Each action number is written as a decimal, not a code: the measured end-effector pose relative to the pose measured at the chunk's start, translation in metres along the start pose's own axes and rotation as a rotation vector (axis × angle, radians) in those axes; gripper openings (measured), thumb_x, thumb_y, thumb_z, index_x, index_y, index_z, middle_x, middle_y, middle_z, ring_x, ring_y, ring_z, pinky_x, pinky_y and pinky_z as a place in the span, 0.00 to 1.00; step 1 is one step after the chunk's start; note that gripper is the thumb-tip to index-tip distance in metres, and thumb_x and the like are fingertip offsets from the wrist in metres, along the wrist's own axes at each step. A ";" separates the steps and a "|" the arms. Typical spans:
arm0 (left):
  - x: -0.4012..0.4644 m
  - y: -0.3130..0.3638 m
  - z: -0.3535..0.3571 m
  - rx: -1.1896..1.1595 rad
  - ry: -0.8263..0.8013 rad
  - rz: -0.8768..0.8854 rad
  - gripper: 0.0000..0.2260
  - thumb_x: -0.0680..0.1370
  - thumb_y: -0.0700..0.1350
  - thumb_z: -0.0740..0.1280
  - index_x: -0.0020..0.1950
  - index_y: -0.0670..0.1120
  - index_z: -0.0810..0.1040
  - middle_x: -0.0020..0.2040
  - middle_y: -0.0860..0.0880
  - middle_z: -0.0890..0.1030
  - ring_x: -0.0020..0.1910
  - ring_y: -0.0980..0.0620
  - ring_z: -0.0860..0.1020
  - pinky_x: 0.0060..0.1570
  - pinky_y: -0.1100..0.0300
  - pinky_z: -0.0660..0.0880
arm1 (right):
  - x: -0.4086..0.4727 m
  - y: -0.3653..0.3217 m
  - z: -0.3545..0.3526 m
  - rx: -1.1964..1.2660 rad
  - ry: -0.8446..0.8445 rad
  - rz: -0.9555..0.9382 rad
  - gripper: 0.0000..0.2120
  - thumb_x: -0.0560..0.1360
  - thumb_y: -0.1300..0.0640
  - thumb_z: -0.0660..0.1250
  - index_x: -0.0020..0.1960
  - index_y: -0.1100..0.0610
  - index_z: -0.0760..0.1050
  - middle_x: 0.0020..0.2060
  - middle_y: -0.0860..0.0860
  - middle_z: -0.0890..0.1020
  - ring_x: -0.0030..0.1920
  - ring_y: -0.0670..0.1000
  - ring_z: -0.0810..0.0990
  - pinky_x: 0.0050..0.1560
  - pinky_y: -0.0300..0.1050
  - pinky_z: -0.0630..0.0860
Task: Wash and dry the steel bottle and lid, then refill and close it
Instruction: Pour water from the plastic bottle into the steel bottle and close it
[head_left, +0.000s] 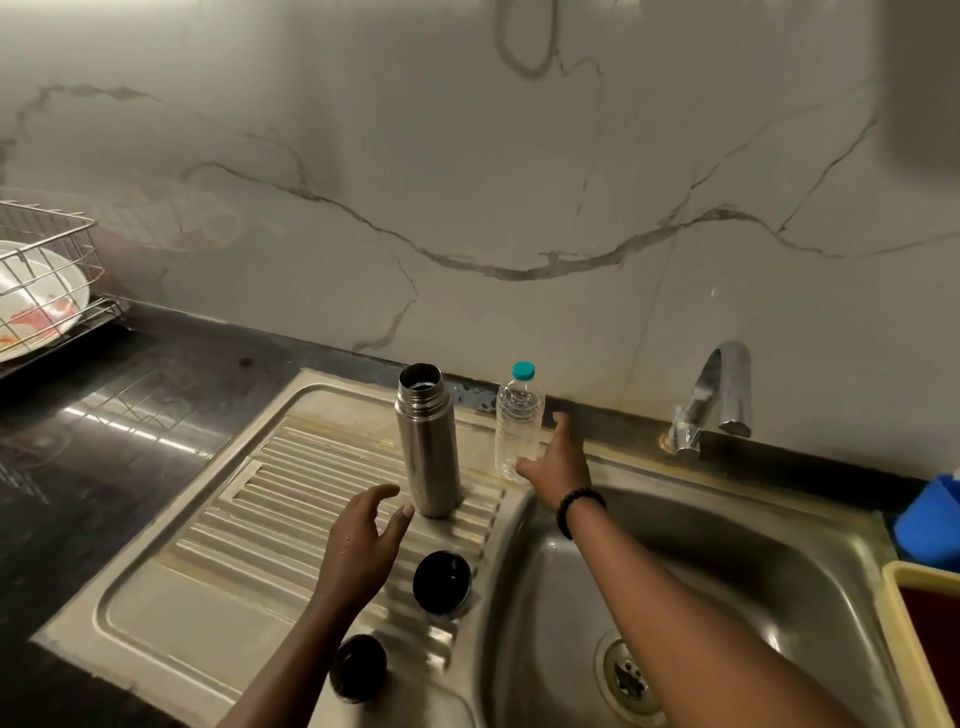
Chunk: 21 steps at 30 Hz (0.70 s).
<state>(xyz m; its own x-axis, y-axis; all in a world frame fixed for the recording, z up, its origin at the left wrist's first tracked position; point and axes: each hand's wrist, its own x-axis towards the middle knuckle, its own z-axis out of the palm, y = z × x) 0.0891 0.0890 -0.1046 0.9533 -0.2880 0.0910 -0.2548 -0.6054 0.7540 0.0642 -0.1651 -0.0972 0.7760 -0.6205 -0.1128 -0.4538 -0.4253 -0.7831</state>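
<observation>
The steel bottle (428, 441) stands upright and uncapped on the ribbed drainboard (218, 561). Two black lid parts lie on the ribs in front of it: a larger cap (441, 583) and a smaller one (358, 667) nearer me. My left hand (361, 551) hovers with fingers spread just left of the bottle's base, apart from it. A clear plastic water bottle (517, 423) with a teal cap stands to the right of the steel one. My right hand (558, 465) is open beside that plastic bottle's lower right, fingertips at or very near it.
The sink basin (727, 561) with its drain lies to the right, below a chrome tap (719, 395). A wire dish rack (47, 280) with a plate sits far left on the dark counter. A blue sponge (930, 525) and a yellow-rimmed tub (919, 639) sit at the right edge.
</observation>
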 end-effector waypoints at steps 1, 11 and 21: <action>-0.001 -0.003 -0.004 -0.038 -0.012 -0.021 0.14 0.79 0.52 0.68 0.62 0.48 0.80 0.60 0.52 0.81 0.58 0.51 0.80 0.52 0.60 0.75 | -0.007 0.001 0.001 0.018 0.056 0.017 0.36 0.69 0.59 0.73 0.72 0.58 0.60 0.66 0.58 0.69 0.63 0.59 0.73 0.61 0.51 0.73; -0.041 -0.050 -0.068 -0.186 -0.752 -0.024 0.31 0.65 0.59 0.80 0.65 0.58 0.75 0.64 0.59 0.76 0.63 0.59 0.74 0.64 0.60 0.72 | -0.104 0.014 0.036 0.227 0.118 -0.137 0.15 0.76 0.63 0.65 0.60 0.52 0.71 0.53 0.46 0.72 0.51 0.48 0.76 0.51 0.42 0.76; -0.079 -0.068 -0.064 0.011 -0.522 0.146 0.28 0.65 0.60 0.76 0.63 0.59 0.74 0.60 0.59 0.78 0.58 0.59 0.77 0.59 0.52 0.77 | -0.123 0.006 0.049 0.255 0.051 -0.176 0.14 0.77 0.61 0.64 0.58 0.47 0.71 0.51 0.48 0.77 0.48 0.48 0.78 0.43 0.39 0.78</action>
<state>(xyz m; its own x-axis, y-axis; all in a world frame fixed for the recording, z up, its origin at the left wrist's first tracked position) 0.0411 0.2004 -0.1215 0.7012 -0.6985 -0.1433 -0.3827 -0.5382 0.7509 -0.0123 -0.0592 -0.1183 0.8068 -0.5874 0.0640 -0.1849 -0.3538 -0.9169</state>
